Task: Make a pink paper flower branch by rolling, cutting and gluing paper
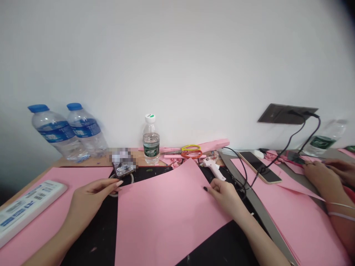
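A large sheet of pink paper (166, 214) spans the space between my hands, above a black mat (97, 229). My left hand (91, 195) pinches the sheet's upper left corner between thumb and fingers. On the far side, my right hand (223, 194) grips the right edge, its thumb on top of the paper and its fingers curled. Just beyond my left hand lies a phone (123, 168), partly blurred out. Past my right hand is a white glue gun (213, 167).
Orange-handled scissors (192, 153) lie among pink scraps by the wall. A water bottle (151, 147) and two larger blue-capped bottles (57, 129) stand behind. At left, a white box (30, 210) rests on pink paper. At right are black cords (288, 142), another phone (259, 166) and a co-worker's hands (321, 177).
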A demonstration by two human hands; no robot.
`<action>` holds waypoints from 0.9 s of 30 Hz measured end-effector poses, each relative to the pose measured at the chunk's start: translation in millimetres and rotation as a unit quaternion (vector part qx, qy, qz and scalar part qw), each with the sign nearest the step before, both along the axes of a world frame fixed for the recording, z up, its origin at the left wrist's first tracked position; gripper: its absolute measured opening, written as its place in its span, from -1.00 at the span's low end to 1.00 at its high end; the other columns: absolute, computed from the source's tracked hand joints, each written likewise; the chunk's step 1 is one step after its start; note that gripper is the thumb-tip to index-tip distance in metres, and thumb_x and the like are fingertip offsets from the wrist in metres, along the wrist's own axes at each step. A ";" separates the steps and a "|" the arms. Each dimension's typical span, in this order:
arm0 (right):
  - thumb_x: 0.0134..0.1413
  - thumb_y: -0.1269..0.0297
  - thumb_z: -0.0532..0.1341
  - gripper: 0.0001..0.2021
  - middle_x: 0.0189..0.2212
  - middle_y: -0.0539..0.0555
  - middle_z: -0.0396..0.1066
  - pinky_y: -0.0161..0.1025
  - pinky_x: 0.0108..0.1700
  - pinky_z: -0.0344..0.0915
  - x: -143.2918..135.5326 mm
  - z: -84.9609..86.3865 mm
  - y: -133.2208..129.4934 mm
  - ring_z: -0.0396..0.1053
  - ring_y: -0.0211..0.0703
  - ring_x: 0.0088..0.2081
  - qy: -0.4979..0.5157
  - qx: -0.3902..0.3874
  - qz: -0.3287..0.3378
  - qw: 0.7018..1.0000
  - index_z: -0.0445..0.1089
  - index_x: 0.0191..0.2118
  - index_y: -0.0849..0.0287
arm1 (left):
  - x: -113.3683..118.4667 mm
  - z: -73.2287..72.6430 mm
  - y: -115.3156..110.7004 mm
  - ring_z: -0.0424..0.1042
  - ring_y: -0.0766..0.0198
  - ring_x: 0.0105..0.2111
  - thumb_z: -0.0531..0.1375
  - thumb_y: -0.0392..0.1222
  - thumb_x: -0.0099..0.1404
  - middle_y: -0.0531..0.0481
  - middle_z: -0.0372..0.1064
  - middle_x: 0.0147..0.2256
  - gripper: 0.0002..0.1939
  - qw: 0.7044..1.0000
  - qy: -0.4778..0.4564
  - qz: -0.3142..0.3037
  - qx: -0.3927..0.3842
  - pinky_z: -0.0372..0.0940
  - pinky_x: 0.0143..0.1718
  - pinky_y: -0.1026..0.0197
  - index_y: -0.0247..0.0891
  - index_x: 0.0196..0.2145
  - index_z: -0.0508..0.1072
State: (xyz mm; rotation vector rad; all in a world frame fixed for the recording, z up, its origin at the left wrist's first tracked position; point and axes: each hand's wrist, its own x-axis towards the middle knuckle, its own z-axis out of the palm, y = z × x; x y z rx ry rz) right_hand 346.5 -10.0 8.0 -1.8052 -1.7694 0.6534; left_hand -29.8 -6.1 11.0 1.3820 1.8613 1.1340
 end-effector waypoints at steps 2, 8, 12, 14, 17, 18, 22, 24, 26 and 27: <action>-0.06 0.21 0.14 -0.73 -0.70 -0.09 0.11 -0.32 -0.51 -0.06 -0.8 0.3 0.1 0.04 -0.28 -0.58 0.010 -0.001 0.003 1.000 0.10 -0.65 0.12 | -1.0 -0.1 -0.6 0.48 0.14 -0.40 0.27 0.08 0.03 0.11 0.50 -0.54 -0.69 1.000 0.013 -0.001 0.010 0.35 -0.32 0.28 -0.22 -0.40 0.55; -0.04 0.11 0.14 -0.67 -0.70 -0.13 -0.02 -0.34 -0.57 -0.11 1.1 9.6 -3.0 -0.05 -0.33 -0.61 0.081 -0.035 0.022 0.996 0.03 -0.64 0.11 | -6.9 -7.6 -2.2 0.27 0.26 -0.56 0.15 0.11 0.17 0.15 0.25 -0.62 -0.66 0.998 0.031 -0.042 0.043 0.15 -0.56 0.34 -0.19 -0.57 0.36; -0.05 -0.11 0.13 -0.57 -0.70 -0.15 -0.06 -0.37 -0.60 -0.15 6.1 16.3 -3.2 -0.11 -0.38 -0.64 0.131 -0.066 0.037 0.989 0.01 -0.61 0.11 | -7.6 -8.8 -2.3 0.17 0.28 -0.63 0.08 0.13 0.22 0.14 0.13 -0.68 -0.56 0.997 0.021 -0.056 0.046 0.07 -0.61 0.32 -0.18 -0.67 0.24; -0.09 -0.20 0.13 -0.52 -0.69 -0.15 -0.04 -0.37 -0.60 -0.14 8.3 16.7 -2.8 -0.10 -0.39 -0.64 0.158 -0.085 0.037 0.983 0.01 -0.59 0.11 | -5.3 -7.0 -1.8 0.21 0.27 -0.61 0.10 0.13 0.20 0.14 0.16 -0.68 -0.59 0.997 0.014 -0.054 0.048 0.13 -0.58 0.31 -0.18 -0.64 0.30; -0.16 -0.24 0.19 -0.48 -0.68 -0.16 -0.01 -0.38 -0.58 -0.13 9.3 13.4 -2.6 -0.10 -0.39 -0.64 0.220 -0.122 0.041 0.967 0.00 -0.58 0.11 | -1.1 -5.1 -0.5 0.38 0.19 -0.49 0.17 0.11 0.14 0.09 0.38 -0.56 -0.70 0.998 -0.001 -0.038 0.049 0.28 -0.42 0.26 -0.18 -0.38 0.47; -0.16 -0.23 0.21 -0.48 -0.67 -0.16 -0.02 -0.38 -0.58 -0.13 8.7 11.7 -2.7 -0.10 -0.39 -0.63 0.235 -0.134 0.046 0.962 0.00 -0.58 0.11 | -0.1 -5.0 -0.1 0.42 0.16 -0.44 0.19 0.09 0.12 0.05 0.44 -0.49 -0.69 0.998 -0.005 -0.033 0.048 0.32 -0.37 0.23 -0.19 -0.33 0.49; -0.06 -0.13 0.20 -0.52 -0.68 -0.18 -0.09 -0.37 -0.57 -0.21 2.0 4.8 -3.3 -0.17 -0.39 -0.61 0.185 -0.145 0.070 0.969 -0.02 -0.59 0.11 | 1.2 -6.4 0.8 0.44 0.16 -0.42 0.21 0.03 0.10 0.00 0.48 -0.50 -0.76 0.999 -0.008 -0.038 0.038 0.34 -0.34 0.24 -0.19 -0.50 0.49; -0.03 -0.08 0.18 -0.53 -0.68 -0.18 -0.13 -0.37 -0.57 -0.23 -1.8 2.2 -3.3 -0.19 -0.37 -0.60 0.123 -0.117 0.072 0.983 -0.05 -0.61 0.11 | 1.0 -7.1 0.9 0.43 0.17 -0.44 0.22 0.03 0.10 0.02 0.45 -0.54 -0.75 0.998 -0.007 -0.045 0.034 0.34 -0.35 0.25 -0.19 -0.56 0.47; 0.00 -0.03 0.16 -0.55 -0.67 -0.16 -0.14 -0.36 -0.56 -0.23 -3.9 0.2 -3.6 -0.18 -0.34 -0.58 0.073 -0.089 0.075 0.991 -0.06 -0.62 0.11 | 0.9 -7.8 0.6 0.42 0.18 -0.45 0.23 0.03 0.09 0.03 0.43 -0.56 -0.72 0.998 -0.006 -0.049 0.031 0.33 -0.38 0.26 -0.20 -0.60 0.44; 0.01 0.01 0.15 -0.57 -0.66 -0.15 -0.13 -0.35 -0.56 -0.22 -4.1 -0.5 -4.0 -0.17 -0.33 -0.57 0.050 -0.080 0.081 0.992 -0.06 -0.62 0.11 | 0.9 -8.2 0.3 0.41 0.18 -0.46 0.24 0.04 0.09 0.03 0.42 -0.57 -0.71 0.998 -0.005 -0.051 0.030 0.32 -0.39 0.26 -0.21 -0.61 0.42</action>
